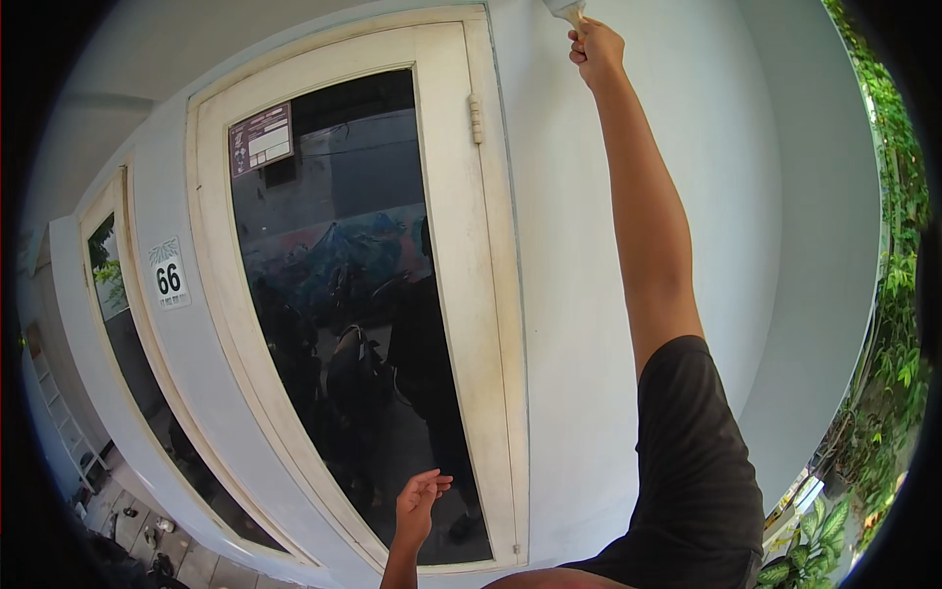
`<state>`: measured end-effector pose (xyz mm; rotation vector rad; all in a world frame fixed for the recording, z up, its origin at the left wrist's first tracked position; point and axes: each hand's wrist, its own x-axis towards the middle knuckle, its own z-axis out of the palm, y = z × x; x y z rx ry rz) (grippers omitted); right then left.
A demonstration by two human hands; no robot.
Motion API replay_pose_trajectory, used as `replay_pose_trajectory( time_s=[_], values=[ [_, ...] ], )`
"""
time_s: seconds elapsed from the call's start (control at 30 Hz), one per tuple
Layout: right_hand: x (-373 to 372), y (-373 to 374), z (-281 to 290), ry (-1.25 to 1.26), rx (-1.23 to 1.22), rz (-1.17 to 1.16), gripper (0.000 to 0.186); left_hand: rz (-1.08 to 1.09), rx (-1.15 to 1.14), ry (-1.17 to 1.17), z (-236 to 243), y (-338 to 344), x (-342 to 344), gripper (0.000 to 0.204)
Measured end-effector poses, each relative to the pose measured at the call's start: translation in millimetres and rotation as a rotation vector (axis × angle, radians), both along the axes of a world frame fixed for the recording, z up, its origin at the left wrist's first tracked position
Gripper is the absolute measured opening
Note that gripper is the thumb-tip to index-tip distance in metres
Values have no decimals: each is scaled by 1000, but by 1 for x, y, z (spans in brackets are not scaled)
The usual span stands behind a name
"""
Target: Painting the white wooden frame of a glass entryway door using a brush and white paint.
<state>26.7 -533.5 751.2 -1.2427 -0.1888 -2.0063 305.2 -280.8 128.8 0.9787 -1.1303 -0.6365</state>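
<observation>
Right hand (pixel 595 47) fisted around a brush (pixel 566 10) on smooth white wall (pixel 569 245); left hand (pixel 417 506) loose, empty, near dark glass door (pixel 353 314).

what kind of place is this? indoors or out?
Likely outdoors, at a building's exterior wall: a cream-framed dark glass door, a number plate beside it, and climbing greenery. The right hand holds a paintbrush high against the wall.
</observation>
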Motion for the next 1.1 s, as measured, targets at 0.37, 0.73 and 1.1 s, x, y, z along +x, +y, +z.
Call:
replay_pose_trajectory(
  time_s=[0.37, 0.73, 1.1],
  values=[
    [-53, 17, 7, 268, -214, 98, 39, -82, 4, -17, -4, -21, -30, 25],
    [36, 19, -22, -37, -94, -101, 25, -87, -17, 12, -8, -15, -30, 25],
    [246, 39, 27, -295, -163, -396, 22, 54, -60, 22, -9, 15, 11, 27]
  ],
)
